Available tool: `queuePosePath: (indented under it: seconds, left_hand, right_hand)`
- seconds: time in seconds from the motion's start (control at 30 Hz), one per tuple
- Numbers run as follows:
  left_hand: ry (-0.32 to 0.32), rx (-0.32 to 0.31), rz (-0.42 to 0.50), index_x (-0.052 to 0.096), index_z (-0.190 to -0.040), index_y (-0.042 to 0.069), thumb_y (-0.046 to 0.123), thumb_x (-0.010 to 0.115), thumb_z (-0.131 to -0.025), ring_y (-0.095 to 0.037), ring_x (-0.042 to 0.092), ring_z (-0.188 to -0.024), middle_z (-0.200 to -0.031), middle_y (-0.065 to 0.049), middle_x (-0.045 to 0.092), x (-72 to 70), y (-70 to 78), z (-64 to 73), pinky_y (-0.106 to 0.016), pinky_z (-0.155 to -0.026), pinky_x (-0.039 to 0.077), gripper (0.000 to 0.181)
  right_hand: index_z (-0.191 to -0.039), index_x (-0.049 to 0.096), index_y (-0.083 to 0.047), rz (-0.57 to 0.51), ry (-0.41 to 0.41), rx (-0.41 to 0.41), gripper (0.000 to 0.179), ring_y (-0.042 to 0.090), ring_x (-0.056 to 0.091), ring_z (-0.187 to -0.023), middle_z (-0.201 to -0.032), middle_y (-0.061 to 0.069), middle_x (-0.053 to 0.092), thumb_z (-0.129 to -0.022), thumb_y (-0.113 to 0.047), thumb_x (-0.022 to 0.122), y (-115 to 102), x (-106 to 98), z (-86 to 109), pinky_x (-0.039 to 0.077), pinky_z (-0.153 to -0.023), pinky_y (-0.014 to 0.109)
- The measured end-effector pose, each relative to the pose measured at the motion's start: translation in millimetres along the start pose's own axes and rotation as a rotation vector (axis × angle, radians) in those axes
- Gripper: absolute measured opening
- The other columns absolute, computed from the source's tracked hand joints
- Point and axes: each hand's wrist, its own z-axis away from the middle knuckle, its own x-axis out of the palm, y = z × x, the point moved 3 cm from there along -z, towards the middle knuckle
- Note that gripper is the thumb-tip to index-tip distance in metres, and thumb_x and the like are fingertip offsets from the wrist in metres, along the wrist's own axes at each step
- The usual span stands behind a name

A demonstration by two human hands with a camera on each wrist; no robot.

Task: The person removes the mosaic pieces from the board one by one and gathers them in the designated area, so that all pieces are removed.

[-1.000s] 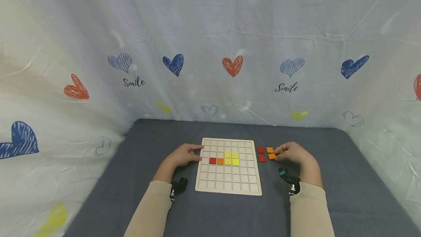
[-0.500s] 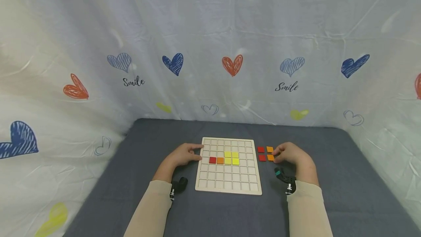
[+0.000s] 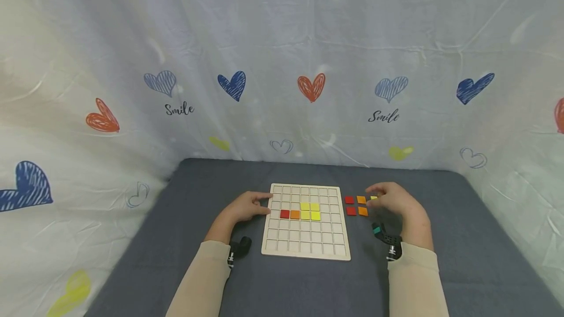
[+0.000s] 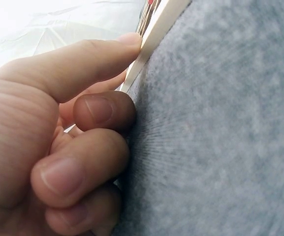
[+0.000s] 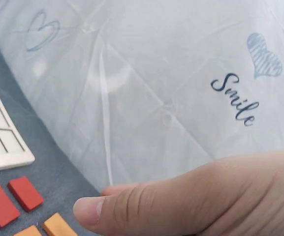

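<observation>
From the head view, the left hand (image 3: pixel 246 207) is resting its spread thumb and forefinger against the left edge of a wooden board (image 3: pixel 305 237). One red tile (image 3: pixel 285 214), one orange tile (image 3: pixel 295 215) and four yellow tiles (image 3: pixel 315 216) are sitting together in its squares. To the right, the right hand (image 3: pixel 394 200) is hovering, thumb and forefinger parted, over a half-hidden loose yellow tile (image 3: pixel 374 197); I can't tell if they're touching. Loose red tiles (image 3: pixel 351 211) and loose orange tiles (image 3: pixel 363 211) are lying alongside on the grey cloth (image 3: pixel 304 287).

In the left wrist view, the thumb is touching the board's rim, with other fingers curling below.

In the right wrist view, the thumb is stretching near the orange tiles, a heart-printed curtain (image 5: pixel 146 88) hanging behind.
</observation>
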Motion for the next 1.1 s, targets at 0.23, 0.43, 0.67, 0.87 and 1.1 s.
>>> queuePosePath:
  seconds: [0.23,0.43,0.67,0.87,1.1]
  left_hand:
    - [0.022,0.009,-0.023,0.065,-0.142,0.016,0.017,0.083,-0.087,-0.010,0.030,-0.043,-0.053,0.004,0.037,0.4,-1.4,-0.5,-0.027,-0.045,0.030,0.057]
    - [0.029,-0.003,-0.024,0.066,-0.141,0.018,0.018,0.084,-0.087,-0.010,0.030,-0.044,-0.054,0.004,0.037,0.3,-1.1,0.7,-0.028,-0.045,0.030,0.058]
    - [0.041,-0.016,-0.024,0.067,-0.140,0.020,0.017,0.085,-0.086,-0.010,0.030,-0.044,-0.054,0.003,0.038,0.8,-1.1,0.2,-0.028,-0.045,0.030,0.057]
    - [0.035,-0.011,-0.025,0.067,-0.140,0.019,0.017,0.085,-0.086,-0.010,0.030,-0.044,-0.054,0.004,0.037,0.3,-0.1,-0.7,-0.027,-0.045,0.030,0.057]
    - [0.026,-0.003,-0.007,0.066,-0.141,0.017,0.015,0.084,-0.086,-0.009,0.030,-0.043,-0.054,0.004,0.037,0.4,2.1,1.2,-0.027,-0.045,0.030,0.057]
  right_hand:
    - [-0.133,0.065,0.001,-0.034,0.005,-0.104,0.045,0.017,0.029,-0.060,-0.068,-0.001,0.030,-0.091,-0.014,0.077,-24,2,-0.1,0.033,-0.062,0.037]
    - [-0.130,0.068,-0.002,0.005,0.034,-0.167,0.044,0.018,0.030,-0.059,-0.071,0.001,0.032,-0.090,-0.016,0.079,-44,13,-5.2,0.036,-0.062,0.036]
    - [-0.129,0.071,-0.007,0.046,0.040,-0.223,0.041,0.017,0.030,-0.059,-0.073,0.001,0.034,-0.091,-0.019,0.079,-72,35,-8.3,0.035,-0.063,0.037]
    - [-0.127,0.073,-0.010,0.104,0.017,-0.247,0.038,0.021,0.049,-0.079,-0.092,0.007,0.057,-0.091,-0.022,0.080,-86,60,-12.3,0.045,-0.074,0.042]
    - [-0.125,0.075,-0.012,0.137,-0.052,-0.294,0.033,0.025,0.060,-0.102,-0.111,0.006,0.066,-0.095,-0.025,0.076,-97,88,-16.4,0.050,-0.085,0.046]
